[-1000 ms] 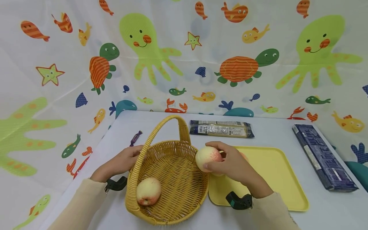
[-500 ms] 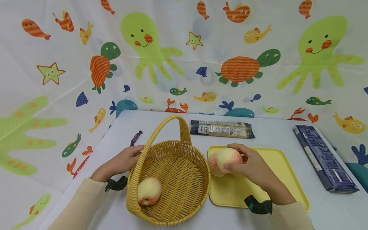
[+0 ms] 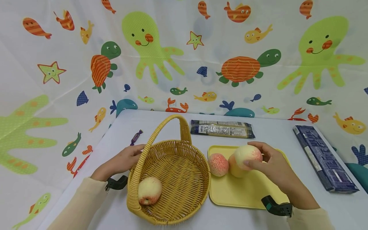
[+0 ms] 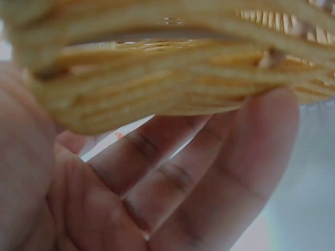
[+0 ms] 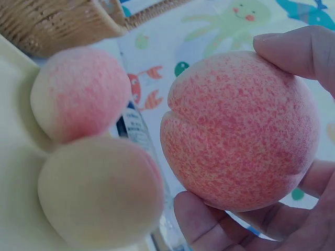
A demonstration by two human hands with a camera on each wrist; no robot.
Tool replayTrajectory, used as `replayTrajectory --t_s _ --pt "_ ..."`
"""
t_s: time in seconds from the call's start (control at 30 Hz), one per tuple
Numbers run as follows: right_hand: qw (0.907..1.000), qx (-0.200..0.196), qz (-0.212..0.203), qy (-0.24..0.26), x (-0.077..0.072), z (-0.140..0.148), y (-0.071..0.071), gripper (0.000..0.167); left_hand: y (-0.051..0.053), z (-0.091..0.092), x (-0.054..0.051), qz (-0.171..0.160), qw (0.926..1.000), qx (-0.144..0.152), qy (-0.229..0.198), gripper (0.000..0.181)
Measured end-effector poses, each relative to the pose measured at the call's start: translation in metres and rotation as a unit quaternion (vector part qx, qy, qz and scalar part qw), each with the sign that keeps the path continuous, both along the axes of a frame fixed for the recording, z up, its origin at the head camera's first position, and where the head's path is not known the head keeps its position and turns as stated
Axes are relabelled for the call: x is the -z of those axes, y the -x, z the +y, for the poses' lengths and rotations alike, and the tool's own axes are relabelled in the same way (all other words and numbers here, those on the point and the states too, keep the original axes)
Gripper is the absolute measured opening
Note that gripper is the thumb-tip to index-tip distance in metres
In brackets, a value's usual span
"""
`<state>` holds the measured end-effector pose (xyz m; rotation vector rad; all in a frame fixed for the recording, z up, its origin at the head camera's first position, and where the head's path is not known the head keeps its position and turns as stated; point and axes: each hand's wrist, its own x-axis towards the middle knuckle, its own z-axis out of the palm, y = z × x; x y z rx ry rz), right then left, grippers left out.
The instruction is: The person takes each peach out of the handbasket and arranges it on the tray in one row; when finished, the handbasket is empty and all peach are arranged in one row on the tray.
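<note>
My right hand (image 3: 276, 167) holds a pale peach (image 3: 246, 155) above the yellow tray (image 3: 244, 198), fingers and thumb round its sides; in the right wrist view the speckled pink side of this peach (image 5: 241, 130) faces the camera. Two peaches lie on the tray's left part, a pink one (image 3: 218, 164) and a yellowish one (image 3: 237, 169) partly hidden by the held one. My left hand (image 3: 122, 161) grips the left rim of the wicker basket (image 3: 181, 182), its fingers under the woven edge (image 4: 157, 89) in the left wrist view. Another peach (image 3: 150, 190) lies in the basket.
A wrapped purple candy (image 3: 136, 137) lies behind the basket's left side. Dark flat packets (image 3: 222, 130) lie at the back of the table, and a long purple box (image 3: 325, 158) is at the right. The basket's handle (image 3: 155, 134) arches upward. A patterned curtain hangs behind.
My right hand has carried its peach rightward from beside the basket's rim to over the tray, uncovering the pink peach. My left hand and the basket have hardly moved.
</note>
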<state>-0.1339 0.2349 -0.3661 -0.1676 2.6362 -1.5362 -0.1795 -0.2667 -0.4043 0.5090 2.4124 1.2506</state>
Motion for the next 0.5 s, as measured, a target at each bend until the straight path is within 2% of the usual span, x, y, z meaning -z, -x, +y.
replayTrajectory --t_s 0.27,0.5 --pt "0.9994 0.024 -0.004 -0.025 0.002 0.019 0.001 0.066 0.000 0.002 -0.003 0.012 0.9999 0.010 -0.002 0.044" --pt "0.9984 0.038 -0.021 -0.036 0.011 0.035 0.006 0.071 -0.001 0.001 -0.002 0.008 0.9999 -0.005 0.006 0.042"
